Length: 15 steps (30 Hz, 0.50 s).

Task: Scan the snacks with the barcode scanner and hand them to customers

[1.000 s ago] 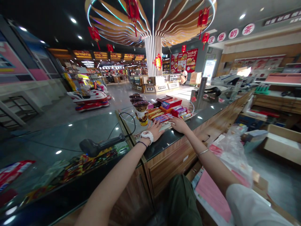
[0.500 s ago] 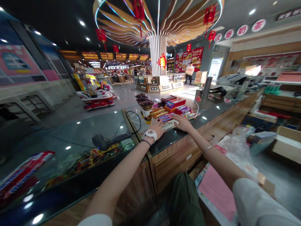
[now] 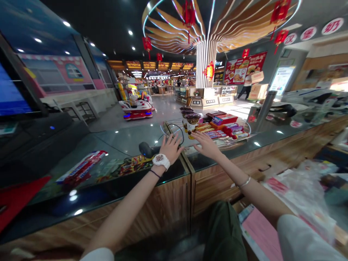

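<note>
My left hand (image 3: 170,149), with a white watch on its wrist, is over the glass counter with its fingers spread and holds nothing. Just left of it lies a black handheld barcode scanner (image 3: 146,149), partly covered by the hand. My right hand (image 3: 208,146) has its fingers stretched out, close in front of the brown-and-white snack cups (image 3: 193,122); I cannot tell whether it touches them. Behind and right of it sit candy rolls (image 3: 216,134) and boxed sweets (image 3: 227,119) in a clear tray. A red and blue Mentos pack (image 3: 83,168) rests on the counter at left.
A blue-lit screen (image 3: 15,90) stands at far left above a red object (image 3: 21,197). Black cable (image 3: 181,131) loops near my hands. Plastic bags (image 3: 301,195) and a pink sheet (image 3: 261,228) lie lower right. A person carrying a box (image 3: 257,77) walks in the background.
My view has turned left. My left hand has moved off the candy toward the scanner, and its fingers are more spread. My right hand has shifted left from the candy rolls toward the cups.
</note>
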Available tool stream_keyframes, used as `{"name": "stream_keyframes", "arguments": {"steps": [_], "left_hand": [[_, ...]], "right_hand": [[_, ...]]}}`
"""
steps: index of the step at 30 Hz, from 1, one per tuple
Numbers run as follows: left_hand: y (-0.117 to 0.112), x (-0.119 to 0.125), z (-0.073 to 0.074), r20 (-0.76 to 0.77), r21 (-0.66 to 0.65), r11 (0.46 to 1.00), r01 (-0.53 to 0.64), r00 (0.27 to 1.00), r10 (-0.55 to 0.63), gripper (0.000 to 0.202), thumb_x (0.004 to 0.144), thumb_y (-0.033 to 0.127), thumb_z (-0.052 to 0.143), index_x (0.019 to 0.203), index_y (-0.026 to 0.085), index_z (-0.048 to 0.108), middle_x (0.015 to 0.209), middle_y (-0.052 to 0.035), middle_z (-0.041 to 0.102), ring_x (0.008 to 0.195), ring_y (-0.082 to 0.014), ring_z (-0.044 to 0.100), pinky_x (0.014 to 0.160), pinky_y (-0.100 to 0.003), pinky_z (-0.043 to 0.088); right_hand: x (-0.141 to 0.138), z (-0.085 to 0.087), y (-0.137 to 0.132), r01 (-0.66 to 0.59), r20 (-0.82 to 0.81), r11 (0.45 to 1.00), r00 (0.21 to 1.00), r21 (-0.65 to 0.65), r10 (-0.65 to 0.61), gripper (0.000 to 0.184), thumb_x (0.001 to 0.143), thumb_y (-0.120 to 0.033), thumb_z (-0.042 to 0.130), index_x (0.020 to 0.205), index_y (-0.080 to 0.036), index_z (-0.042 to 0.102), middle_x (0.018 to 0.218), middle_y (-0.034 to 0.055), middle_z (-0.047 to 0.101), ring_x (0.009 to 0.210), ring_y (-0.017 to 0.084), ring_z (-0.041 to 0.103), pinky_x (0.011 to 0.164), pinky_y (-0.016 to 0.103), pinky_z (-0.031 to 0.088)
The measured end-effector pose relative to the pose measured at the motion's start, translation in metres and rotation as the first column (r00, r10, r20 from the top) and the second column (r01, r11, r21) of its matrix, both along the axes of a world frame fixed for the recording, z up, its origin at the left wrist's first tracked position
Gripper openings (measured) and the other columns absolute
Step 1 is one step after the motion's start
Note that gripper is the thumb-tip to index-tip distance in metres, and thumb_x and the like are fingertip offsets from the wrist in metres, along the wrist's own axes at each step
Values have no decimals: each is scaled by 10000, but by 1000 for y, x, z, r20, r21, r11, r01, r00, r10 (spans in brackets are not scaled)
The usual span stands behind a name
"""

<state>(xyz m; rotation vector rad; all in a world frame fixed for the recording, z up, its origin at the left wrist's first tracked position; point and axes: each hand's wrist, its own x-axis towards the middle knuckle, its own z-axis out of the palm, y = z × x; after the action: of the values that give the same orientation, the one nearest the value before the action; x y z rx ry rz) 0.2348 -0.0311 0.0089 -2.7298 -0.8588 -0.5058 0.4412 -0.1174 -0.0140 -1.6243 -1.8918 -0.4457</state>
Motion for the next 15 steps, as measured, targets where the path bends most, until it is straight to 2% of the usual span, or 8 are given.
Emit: {"name": "stream_keyframes", "arguments": {"steps": [7,15], "left_hand": [[2,-81,6,73,19,987,-159,985,157,541,1007,443,333,1483,206,433,1576,-77,389,1492,-300,277,1230,-583,163],[7,-178,-1,111,25,917,-398,913,393,527,995,416,340,1461,203,461,1548,-93,433,1476,-299,315,1226,-583,173]], "right_hand": [[-89,13,26,-185,-32,982,982,-19,185,573,954,-315,497,1509,-218,397,1542,77,445,1459,257,358,1202,489,288],[-186,27,65,-411,1,910,911,-60,412,626,941,-269,500,1541,-216,329,1581,78,381,1483,238,311,1219,465,258]]}}
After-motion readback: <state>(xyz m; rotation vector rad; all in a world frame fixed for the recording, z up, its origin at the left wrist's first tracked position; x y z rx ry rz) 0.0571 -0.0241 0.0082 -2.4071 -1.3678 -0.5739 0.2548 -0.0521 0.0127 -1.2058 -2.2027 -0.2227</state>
